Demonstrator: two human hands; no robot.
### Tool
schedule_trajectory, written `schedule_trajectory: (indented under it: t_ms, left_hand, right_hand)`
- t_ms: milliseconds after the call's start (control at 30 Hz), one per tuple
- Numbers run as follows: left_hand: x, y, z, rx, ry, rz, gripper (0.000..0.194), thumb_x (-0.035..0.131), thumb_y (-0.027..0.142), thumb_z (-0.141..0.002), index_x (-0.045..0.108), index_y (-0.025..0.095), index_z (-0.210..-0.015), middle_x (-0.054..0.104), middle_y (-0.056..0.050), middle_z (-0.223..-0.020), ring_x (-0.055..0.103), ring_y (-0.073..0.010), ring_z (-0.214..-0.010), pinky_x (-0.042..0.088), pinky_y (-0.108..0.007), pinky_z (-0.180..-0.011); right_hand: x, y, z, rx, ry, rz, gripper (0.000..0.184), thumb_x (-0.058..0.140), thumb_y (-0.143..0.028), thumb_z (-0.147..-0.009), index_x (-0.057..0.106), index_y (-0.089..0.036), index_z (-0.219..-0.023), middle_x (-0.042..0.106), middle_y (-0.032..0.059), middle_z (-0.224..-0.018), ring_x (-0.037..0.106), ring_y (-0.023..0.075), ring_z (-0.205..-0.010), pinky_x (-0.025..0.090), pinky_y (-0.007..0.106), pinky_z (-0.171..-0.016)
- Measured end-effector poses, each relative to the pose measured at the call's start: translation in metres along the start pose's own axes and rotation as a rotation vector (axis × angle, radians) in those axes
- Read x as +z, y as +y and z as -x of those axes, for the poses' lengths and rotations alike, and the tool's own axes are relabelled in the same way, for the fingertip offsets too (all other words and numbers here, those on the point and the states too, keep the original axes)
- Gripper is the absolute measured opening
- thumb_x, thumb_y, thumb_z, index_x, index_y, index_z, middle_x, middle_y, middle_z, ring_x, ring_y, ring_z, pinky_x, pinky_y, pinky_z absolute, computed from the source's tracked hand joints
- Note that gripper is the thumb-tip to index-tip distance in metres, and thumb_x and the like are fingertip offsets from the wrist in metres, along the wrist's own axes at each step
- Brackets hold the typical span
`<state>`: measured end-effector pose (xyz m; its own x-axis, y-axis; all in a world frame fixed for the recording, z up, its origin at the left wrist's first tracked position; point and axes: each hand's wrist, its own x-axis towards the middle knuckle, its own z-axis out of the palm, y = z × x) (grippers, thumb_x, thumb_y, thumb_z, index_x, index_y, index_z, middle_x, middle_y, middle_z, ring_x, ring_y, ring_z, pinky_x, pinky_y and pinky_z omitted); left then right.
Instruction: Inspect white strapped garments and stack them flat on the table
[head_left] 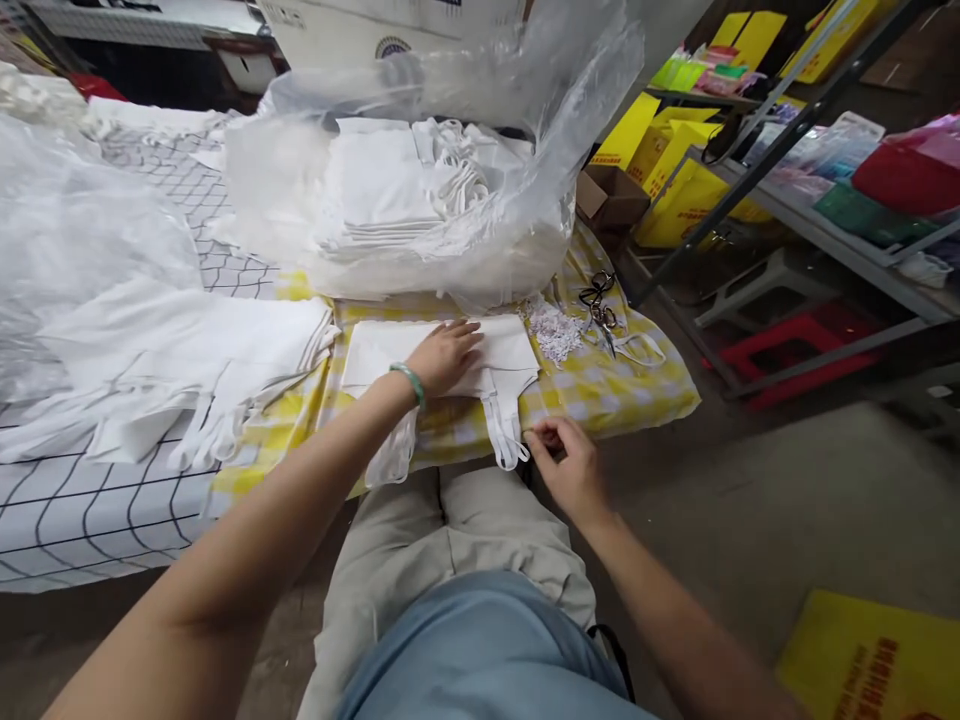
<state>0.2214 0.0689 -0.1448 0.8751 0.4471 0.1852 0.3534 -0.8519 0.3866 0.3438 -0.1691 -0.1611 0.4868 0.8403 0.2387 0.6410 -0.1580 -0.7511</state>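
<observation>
A white cloth piece (499,345) with hanging looped straps (506,425) lies flat near the front edge of the table; it looks like a tote bag. My left hand (446,358), with a green bangle at the wrist, rests on it with fingers stretched out. Just right of the strap ends, my right hand (570,465) has its thumb and forefinger pinched together by the table edge. Whatever is between those fingertips is too small to make out.
Behind, a clear plastic bag (600,80) holds stacked white cloth (382,185). More strapped white pieces (187,340) lie at left. On the yellow checked cloth (637,390) are thread scraps (555,330) and scissors (604,318). A metal shelf (817,220) stands at right.
</observation>
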Motion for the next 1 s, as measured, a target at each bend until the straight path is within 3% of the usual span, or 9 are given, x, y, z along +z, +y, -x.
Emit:
schedule_trajectory:
  t_ms: [133, 200, 367, 500, 733, 800, 867, 933, 1000]
  left_hand:
    - [0.026, 0.015, -0.023, -0.059, -0.201, -0.075, 0.054, 0.030, 0.042, -0.097, 0.039, 0.017, -0.144, 0.030, -0.009, -0.155, 0.022, -0.0281, -0.144, 0.021, -0.049, -0.116]
    - [0.034, 0.016, -0.025, -0.093, -0.235, -0.098, 0.057, 0.028, 0.045, -0.097, 0.034, 0.020, -0.147, 0.023, -0.008, -0.158, 0.017, -0.0275, -0.145, 0.018, -0.049, -0.116]
    - [0.039, 0.016, -0.019, -0.119, -0.233, -0.107, 0.061, 0.024, 0.049, -0.096, 0.027, 0.021, -0.150, 0.016, -0.006, -0.159, 0.011, -0.0243, -0.147, 0.012, -0.047, -0.118]
    - [0.038, 0.016, -0.018, -0.129, -0.254, -0.107, 0.063, 0.022, 0.051, -0.096, 0.025, 0.020, -0.151, 0.015, -0.005, -0.159, 0.010, -0.0233, -0.147, 0.010, -0.046, -0.118]
    - [0.043, 0.015, -0.025, -0.135, -0.229, -0.036, 0.064, 0.028, 0.049, -0.094, 0.029, 0.018, -0.150, 0.015, -0.007, -0.159, 0.011, -0.0273, -0.147, 0.011, -0.052, -0.118]
    - [0.037, 0.022, -0.023, -0.163, -0.237, -0.023, 0.062, 0.035, 0.049, -0.092, 0.034, 0.021, -0.148, 0.019, -0.009, -0.158, 0.015, -0.0281, -0.146, 0.014, -0.052, -0.118]
    - [0.022, 0.029, -0.014, -0.181, -0.223, 0.022, 0.061, 0.043, 0.048, -0.089, 0.039, 0.024, -0.145, 0.024, -0.012, -0.156, 0.019, -0.0293, -0.145, 0.018, -0.054, -0.117]
    - [0.002, 0.029, 0.004, -0.117, -0.094, 0.102, 0.062, 0.045, 0.051, -0.088, 0.041, 0.023, -0.143, 0.030, -0.014, -0.153, 0.022, -0.0292, -0.144, 0.021, -0.055, -0.116]
    - [-0.025, 0.018, 0.032, -0.048, 0.065, 0.213, 0.054, 0.042, 0.051, -0.090, 0.047, 0.025, -0.138, 0.040, -0.012, -0.149, 0.033, -0.0228, -0.140, 0.030, -0.044, -0.115]
  right_hand:
    - [0.020, 0.020, 0.033, 0.281, -0.032, -0.169, 0.027, 0.063, -0.047, -0.080, 0.061, -0.020, -0.086, 0.057, 0.0034, -0.085, 0.053, 0.0149, -0.071, 0.047, 0.027, -0.064]
    - [0.026, 0.022, 0.034, 0.318, -0.065, -0.238, 0.025, 0.062, -0.045, -0.080, 0.061, -0.020, -0.082, 0.056, 0.0025, -0.082, 0.052, 0.0144, -0.068, 0.047, 0.027, -0.063]
    - [0.015, 0.007, 0.037, 0.100, 0.031, -0.180, 0.006, 0.058, -0.027, -0.082, 0.056, -0.022, -0.081, 0.053, 0.0029, -0.086, 0.055, 0.0178, -0.082, 0.047, 0.031, -0.076]
    - [0.004, 0.000, 0.044, -0.047, 0.024, -0.132, 0.005, 0.059, -0.023, -0.081, 0.055, -0.023, -0.085, 0.052, 0.0043, -0.092, 0.055, 0.0200, -0.092, 0.046, 0.035, -0.086]
    - [0.021, 0.025, 0.054, 0.037, -0.075, -0.164, 0.003, 0.056, -0.030, -0.084, 0.057, -0.028, -0.086, 0.057, 0.0041, -0.091, 0.058, 0.0225, -0.090, 0.049, 0.038, -0.083]
    - [0.023, 0.026, 0.059, 0.084, -0.032, -0.186, 0.016, 0.057, -0.033, -0.083, 0.055, -0.033, -0.099, 0.058, 0.0046, -0.095, 0.059, 0.0243, -0.088, 0.051, 0.040, -0.079]
    - [0.022, 0.018, 0.058, 0.107, 0.119, -0.157, 0.037, 0.059, -0.035, -0.081, 0.048, -0.036, -0.116, 0.056, 0.0065, -0.099, 0.059, 0.0258, -0.087, 0.052, 0.043, -0.077]
    - [0.020, -0.001, 0.041, -0.005, 0.219, -0.105, 0.045, 0.063, -0.035, -0.079, 0.047, -0.032, -0.121, 0.055, 0.0084, -0.101, 0.057, 0.0266, -0.088, 0.050, 0.046, -0.080]
    - [0.027, -0.032, 0.007, -0.216, 0.097, -0.094, 0.033, 0.062, -0.031, -0.080, 0.053, -0.031, -0.111, 0.057, 0.0068, -0.095, 0.058, 0.0253, -0.086, 0.049, 0.043, -0.080]
